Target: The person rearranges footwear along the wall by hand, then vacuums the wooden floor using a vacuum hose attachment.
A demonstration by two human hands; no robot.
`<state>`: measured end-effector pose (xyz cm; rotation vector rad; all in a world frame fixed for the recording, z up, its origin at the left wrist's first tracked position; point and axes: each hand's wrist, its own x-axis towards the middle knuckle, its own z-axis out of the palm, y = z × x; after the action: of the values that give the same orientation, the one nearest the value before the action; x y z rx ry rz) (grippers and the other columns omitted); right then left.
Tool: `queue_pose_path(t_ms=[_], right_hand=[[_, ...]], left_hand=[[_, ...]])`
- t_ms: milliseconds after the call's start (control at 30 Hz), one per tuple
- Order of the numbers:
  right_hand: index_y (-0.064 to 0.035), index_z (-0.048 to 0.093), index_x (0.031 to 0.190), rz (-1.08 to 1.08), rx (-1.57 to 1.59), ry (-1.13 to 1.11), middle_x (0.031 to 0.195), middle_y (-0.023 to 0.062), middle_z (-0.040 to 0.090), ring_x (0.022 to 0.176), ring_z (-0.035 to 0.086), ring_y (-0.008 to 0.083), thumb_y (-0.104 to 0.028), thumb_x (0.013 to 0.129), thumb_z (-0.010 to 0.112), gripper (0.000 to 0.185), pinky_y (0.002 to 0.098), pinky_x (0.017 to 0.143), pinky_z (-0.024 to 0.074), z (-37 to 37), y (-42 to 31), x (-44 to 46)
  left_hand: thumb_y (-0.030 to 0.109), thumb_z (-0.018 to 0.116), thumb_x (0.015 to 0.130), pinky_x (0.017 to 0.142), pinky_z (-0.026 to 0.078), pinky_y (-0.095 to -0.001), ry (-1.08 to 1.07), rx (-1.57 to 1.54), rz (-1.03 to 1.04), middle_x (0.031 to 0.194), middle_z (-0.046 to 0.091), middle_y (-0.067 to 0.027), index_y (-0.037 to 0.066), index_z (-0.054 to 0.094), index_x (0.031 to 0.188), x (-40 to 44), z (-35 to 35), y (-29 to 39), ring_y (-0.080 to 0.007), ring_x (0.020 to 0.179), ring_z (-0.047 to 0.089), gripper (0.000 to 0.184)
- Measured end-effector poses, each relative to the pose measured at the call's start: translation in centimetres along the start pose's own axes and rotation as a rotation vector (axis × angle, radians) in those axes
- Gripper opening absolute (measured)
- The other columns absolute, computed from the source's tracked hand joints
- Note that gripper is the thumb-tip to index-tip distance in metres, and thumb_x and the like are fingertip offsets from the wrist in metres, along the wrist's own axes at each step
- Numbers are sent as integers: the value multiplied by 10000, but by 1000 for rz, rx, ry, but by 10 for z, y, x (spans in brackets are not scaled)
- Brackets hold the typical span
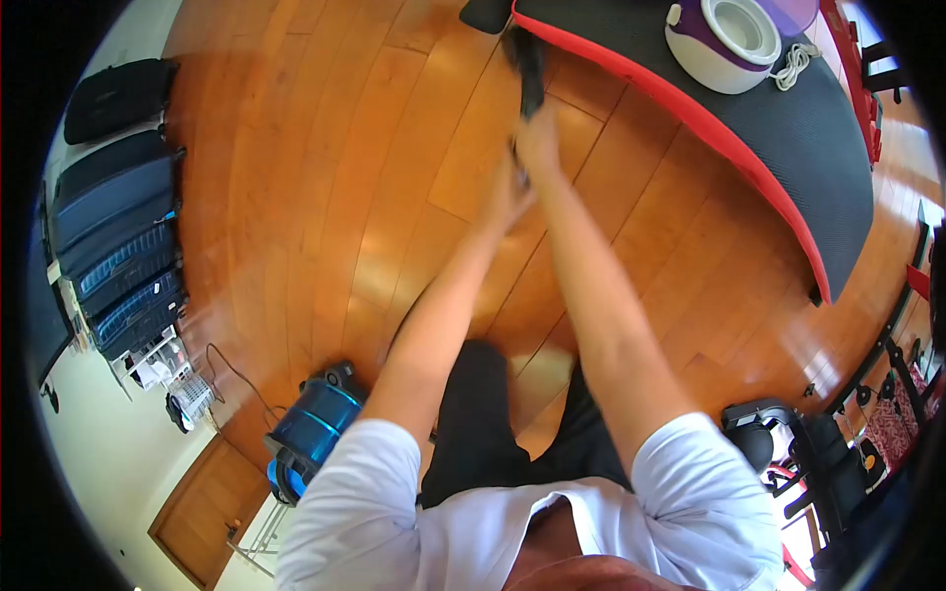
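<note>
Both arms reach forward over the wooden floor, the hands close together. My right hand [537, 143] is closed around a black vacuum cleaner nozzle [530, 79], whose far end lies by the red edge of a dark mat. Just behind it, my left hand [506, 202] is closed on the rear, handle end of the same vacuum tool; motion blur hides its exact grip. Part of a thin dark hose shows beside my left forearm. A blue canister vacuum cleaner [320, 419] stands on the floor to my left.
On the dark, red-edged mat [788, 148] stands a white and purple appliance [729, 44] with a coiled white cord [794, 65]. Several dark suitcases [118, 207] line the left wall. A black chair [828, 453] is at the right. A cord [236, 371] trails from the vacuum cleaner.
</note>
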<state>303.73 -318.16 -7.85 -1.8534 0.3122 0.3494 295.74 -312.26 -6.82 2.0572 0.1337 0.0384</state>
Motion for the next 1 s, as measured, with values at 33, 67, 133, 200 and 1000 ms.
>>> queue_pose_path(t_ms=[33, 67, 133, 200, 1000], right_hand=[[109, 355, 1277, 29, 118, -12, 997, 334, 602, 906, 631, 436, -147, 817, 589, 577, 472, 789, 518, -10, -38, 23], [97, 382, 1242, -70, -61, 20, 1048, 363, 594, 990, 612, 472, -146, 812, 595, 537, 484, 846, 515, -3, -32, 64], [72, 402, 1174, -74, -96, 92, 1033, 368, 600, 1011, 596, 494, -137, 810, 610, 468, 487, 845, 514, 2, -46, 79], [68, 387, 1195, -27, -31, 20, 980, 342, 615, 962, 614, 478, -123, 817, 604, 475, 490, 800, 510, 13, -29, 62], [52, 351, 1208, 124, -47, -211, 743, 210, 579, 642, 623, 298, -53, 816, 551, 452, 418, 561, 495, 47, -8, -135]], left_hand=[[227, 775, 755, 851, 493, -401, -20, -32, 8, 1167, 606, -235, -12, 353, 1352, 39, 3, -8, -320, 1083, 612, 769], [214, 780, 755, 848, 493, -393, -113, -20, -88, 1154, 611, -228, -11, 373, 1334, 71, 1, -12, -307, 1075, 614, 743], [225, 784, 754, 844, 493, -388, -158, 81, -277, 1123, 623, -216, -13, 390, 1313, 90, -12, 7, -295, 1049, 621, 725], [247, 790, 745, 839, 496, -401, -95, -161, -295, 1087, 636, -220, -16, 403, 1297, 61, -3, -27, -316, 1015, 634, 724], [225, 720, 789, 737, 507, -459, -5, 143, -464, 1044, 637, -276, -23, 329, 1338, -126, -62, 1, -442, 952, 627, 719]])
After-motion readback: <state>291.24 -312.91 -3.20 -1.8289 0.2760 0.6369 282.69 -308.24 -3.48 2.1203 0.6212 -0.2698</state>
